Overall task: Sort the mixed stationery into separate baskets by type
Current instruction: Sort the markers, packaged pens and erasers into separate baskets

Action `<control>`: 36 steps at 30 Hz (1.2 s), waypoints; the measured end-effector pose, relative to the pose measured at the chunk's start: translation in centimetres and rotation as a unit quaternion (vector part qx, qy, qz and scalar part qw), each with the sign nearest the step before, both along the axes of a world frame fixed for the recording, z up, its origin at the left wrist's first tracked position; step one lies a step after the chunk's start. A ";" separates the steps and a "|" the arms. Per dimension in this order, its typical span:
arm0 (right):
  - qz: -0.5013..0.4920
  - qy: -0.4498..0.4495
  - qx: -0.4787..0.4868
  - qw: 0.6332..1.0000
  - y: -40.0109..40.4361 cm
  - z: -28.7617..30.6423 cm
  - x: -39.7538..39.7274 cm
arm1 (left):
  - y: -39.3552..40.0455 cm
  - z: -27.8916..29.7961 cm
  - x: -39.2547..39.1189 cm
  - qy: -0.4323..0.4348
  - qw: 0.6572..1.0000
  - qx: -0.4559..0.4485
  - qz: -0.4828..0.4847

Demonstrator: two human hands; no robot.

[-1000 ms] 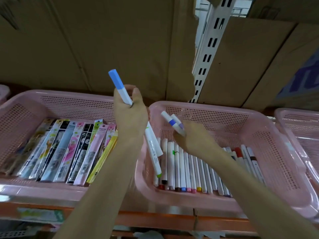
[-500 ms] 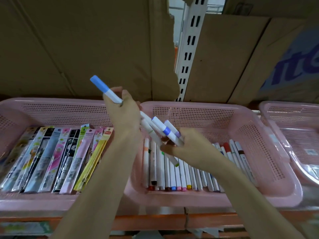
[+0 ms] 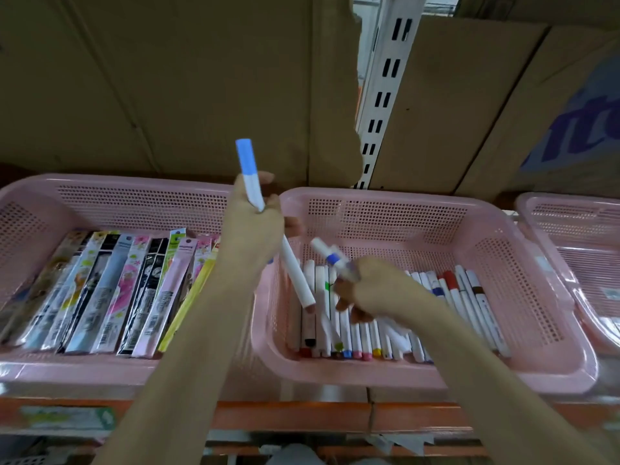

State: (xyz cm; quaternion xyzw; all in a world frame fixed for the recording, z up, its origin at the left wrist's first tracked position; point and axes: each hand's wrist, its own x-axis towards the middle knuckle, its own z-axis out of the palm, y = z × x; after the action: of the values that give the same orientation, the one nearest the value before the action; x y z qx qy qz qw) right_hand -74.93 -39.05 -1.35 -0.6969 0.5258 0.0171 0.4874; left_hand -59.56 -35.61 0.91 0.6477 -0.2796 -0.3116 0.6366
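Your left hand (image 3: 251, 226) grips a smooth white cylindrical marker with sky-blue cap (image 3: 247, 172); your right hand (image 3: 375, 286) pinches a blurred blue-banded white marker (image 3: 330, 255), both above the perforated pink plastic basket (image 3: 503, 263) of markers.

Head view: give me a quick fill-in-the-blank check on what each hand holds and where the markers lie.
1. The left hand grips a marker with a ___ cap.
2. The right hand is over the ___ basket.
3. All baskets are ___ in colour.
4. The left basket holds flat ___.

Missing words: blue; middle; pink; packets
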 end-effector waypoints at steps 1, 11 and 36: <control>-0.031 -0.006 -0.043 0.999 -0.4 0.2 -0.4 | -0.1 -0.2 -0.2 -0.021 0.999 0.020 -0.014; -0.136 -0.059 -0.133 0.980 -1.0 0.4 -3.7 | -2.5 -2.3 -3.4 -0.462 0.773 0.278 -0.334; 0.059 0.110 -0.074 0.990 0.6 -0.1 1.1 | 0.2 1.2 0.3 -0.411 0.873 0.188 -0.184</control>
State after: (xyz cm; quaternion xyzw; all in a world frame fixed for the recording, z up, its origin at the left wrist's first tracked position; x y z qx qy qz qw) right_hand -73.82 -38.45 -1.47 -0.7544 0.5341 0.0831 0.3724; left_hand -59.28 -35.45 2.11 0.7618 -0.5663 -0.1753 0.2611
